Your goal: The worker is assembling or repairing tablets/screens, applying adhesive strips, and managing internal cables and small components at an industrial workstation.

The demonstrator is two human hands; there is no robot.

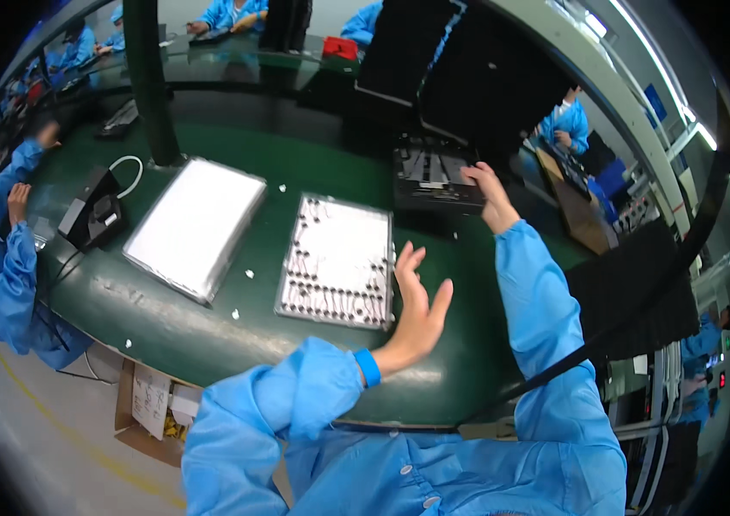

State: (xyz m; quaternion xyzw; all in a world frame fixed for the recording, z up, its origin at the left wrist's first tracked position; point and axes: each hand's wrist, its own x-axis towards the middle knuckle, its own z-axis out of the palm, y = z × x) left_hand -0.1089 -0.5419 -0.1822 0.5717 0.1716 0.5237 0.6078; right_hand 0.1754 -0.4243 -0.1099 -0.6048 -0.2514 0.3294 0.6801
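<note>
My left hand (417,314) is open, its fingers spread and thumb apart, at the right edge of a clear-rimmed white tray (343,249). Small dark-headed parts with thin leads stand in rows in that tray, thickest along its near side. Farther off to the right, my right hand (492,196) reaches over the right end of a black box-like fixture (438,176). Its fingers are stretched out at the fixture's edge; whether they touch it is unclear. Nothing shows in either hand. A blue band circles my left wrist.
Left of the tray lies a stack of white sheets or trays (197,225) in clear plastic. White scraps (250,273) dot the green table (167,331). A dark post (152,86) rises behind. A co-worker's blue sleeve (4,275) is at far left, near a black device (94,215). Dark panels (485,77) stand behind the fixture.
</note>
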